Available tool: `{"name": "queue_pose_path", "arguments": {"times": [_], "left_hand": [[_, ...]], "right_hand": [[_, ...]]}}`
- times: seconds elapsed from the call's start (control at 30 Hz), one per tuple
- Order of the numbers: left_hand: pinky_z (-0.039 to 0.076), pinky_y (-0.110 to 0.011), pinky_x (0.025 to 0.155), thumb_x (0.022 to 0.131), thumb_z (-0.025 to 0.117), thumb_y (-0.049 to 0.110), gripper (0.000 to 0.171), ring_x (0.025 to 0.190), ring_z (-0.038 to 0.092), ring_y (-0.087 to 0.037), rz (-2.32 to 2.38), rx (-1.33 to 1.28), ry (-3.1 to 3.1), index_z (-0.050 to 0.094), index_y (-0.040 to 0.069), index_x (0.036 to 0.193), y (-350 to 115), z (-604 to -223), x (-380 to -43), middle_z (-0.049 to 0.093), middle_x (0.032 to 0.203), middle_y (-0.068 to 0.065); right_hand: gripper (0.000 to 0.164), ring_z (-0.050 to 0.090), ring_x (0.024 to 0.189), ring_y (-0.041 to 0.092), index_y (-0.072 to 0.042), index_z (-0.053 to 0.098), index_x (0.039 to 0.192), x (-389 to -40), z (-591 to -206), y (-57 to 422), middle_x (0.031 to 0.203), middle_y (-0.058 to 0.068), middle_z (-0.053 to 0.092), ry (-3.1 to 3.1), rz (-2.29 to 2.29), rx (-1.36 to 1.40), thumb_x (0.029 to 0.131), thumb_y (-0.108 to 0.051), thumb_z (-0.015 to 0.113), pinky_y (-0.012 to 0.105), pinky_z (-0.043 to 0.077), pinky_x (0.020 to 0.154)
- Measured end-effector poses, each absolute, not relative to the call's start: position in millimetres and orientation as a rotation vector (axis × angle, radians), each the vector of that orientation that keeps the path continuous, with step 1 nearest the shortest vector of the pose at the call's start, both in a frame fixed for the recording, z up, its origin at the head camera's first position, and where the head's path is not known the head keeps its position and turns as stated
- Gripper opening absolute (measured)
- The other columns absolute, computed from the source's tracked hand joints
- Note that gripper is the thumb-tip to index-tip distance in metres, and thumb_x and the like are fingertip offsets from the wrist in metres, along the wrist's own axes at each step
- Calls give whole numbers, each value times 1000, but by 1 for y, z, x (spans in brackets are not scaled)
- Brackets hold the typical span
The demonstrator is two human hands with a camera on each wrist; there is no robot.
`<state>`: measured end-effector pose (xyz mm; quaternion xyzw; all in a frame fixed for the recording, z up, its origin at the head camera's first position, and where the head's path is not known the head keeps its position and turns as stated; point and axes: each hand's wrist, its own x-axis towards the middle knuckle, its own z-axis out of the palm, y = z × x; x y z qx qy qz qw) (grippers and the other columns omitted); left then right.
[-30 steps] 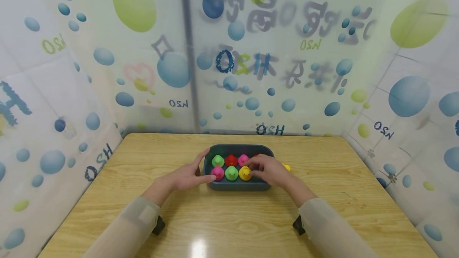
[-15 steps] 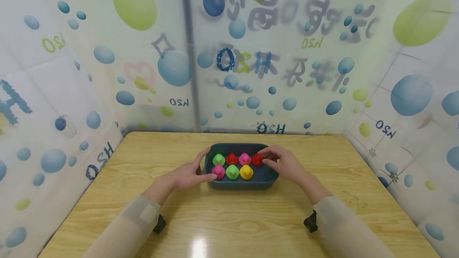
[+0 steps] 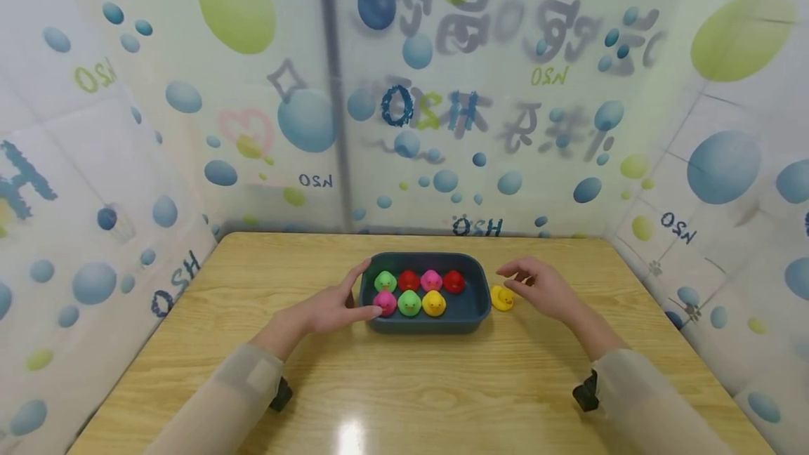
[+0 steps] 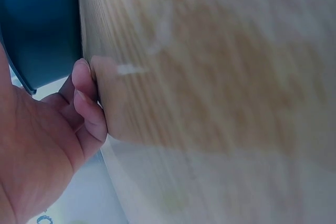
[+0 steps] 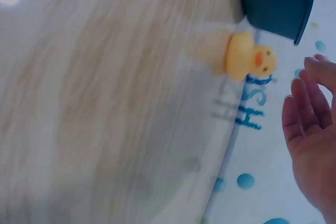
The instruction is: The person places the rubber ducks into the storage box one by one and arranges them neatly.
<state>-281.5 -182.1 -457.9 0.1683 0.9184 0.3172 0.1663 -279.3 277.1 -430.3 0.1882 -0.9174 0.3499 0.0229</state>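
Observation:
A dark blue rectangular tub (image 3: 417,326) holds rubber ducks in two rows. Its back row has a green duck (image 3: 385,282), a red duck (image 3: 409,281), a pink duck (image 3: 432,280) and another red duck (image 3: 454,281). In front are a pink duck (image 3: 385,302), a green duck (image 3: 409,303) and a yellow duck (image 3: 434,303). My left hand (image 3: 325,311) holds the tub's left end, thumb over the rim. On the table, just right of the tub, sits a loose yellow duck (image 3: 502,298). My right hand (image 3: 543,290) hovers beside it, fingers relaxed, holding nothing.
Under everything is a wood-grain table (image 3: 404,385). Pale curtains (image 3: 404,181) printed with blue and green dots hang behind it and along both sides. A dark device is strapped to each wrist.
My right hand moved from the front yellow duck to the back-right red duck, then out of the tub to the right. The loose yellow duck is uncovered now. My left hand stayed put.

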Motion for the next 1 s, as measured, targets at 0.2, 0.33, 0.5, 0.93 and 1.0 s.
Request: {"name": "queue_pose_path", "arguments": {"times": [0.2, 0.33, 0.5, 0.93, 1.0], "left_hand": [[48, -62, 115, 95, 66, 79, 109, 118, 66, -29, 902, 478, 2614, -1, 47, 175, -182, -457, -281, 70, 135, -18], [49, -61, 114, 95, 67, 79, 109, 116, 66, -29, 904, 476, 2612, -1, 47, 175, -182, -457, -281, 70, 134, -17], [49, -60, 113, 95, 67, 79, 110, 115, 66, -29, 904, 474, 2615, -1, 46, 175, -182, -458, -282, 70, 131, -17], [50, -60, 112, 95, 67, 78, 110, 114, 66, -29, 901, 476, 2616, -1, 45, 175, -182, -458, -281, 71, 131, -17], [48, -62, 115, 95, 67, 78, 110, 118, 66, -31, 901, 476, 2620, 0, 45, 176, -182, -457, -280, 69, 136, -20]], "right_hand": [[20, 69, 106, 25, -9, 74, 125, -279, -440, 290, 130, 15, 71, -2960, 1112, 548, 105, -9, 73, 41, 59, 91], [22, 70, 113, 31, -11, 71, 126, -279, -442, 292, 135, 17, 68, -3014, 1176, 558, 104, -8, 75, 46, 61, 94], [27, 69, 116, 34, -10, 70, 128, -278, -444, 293, 139, 19, 66, -3038, 1211, 633, 102, -5, 76, 50, 60, 98], [28, 65, 102, 22, -11, 68, 122, -280, -454, 294, 125, 11, 69, -3038, 1152, 631, 99, -8, 82, 35, 57, 89], [27, 65, 100, 22, -12, 68, 121, -279, -454, 294, 122, 10, 69, -3041, 1135, 600, 98, -8, 82, 33, 57, 88]]}}
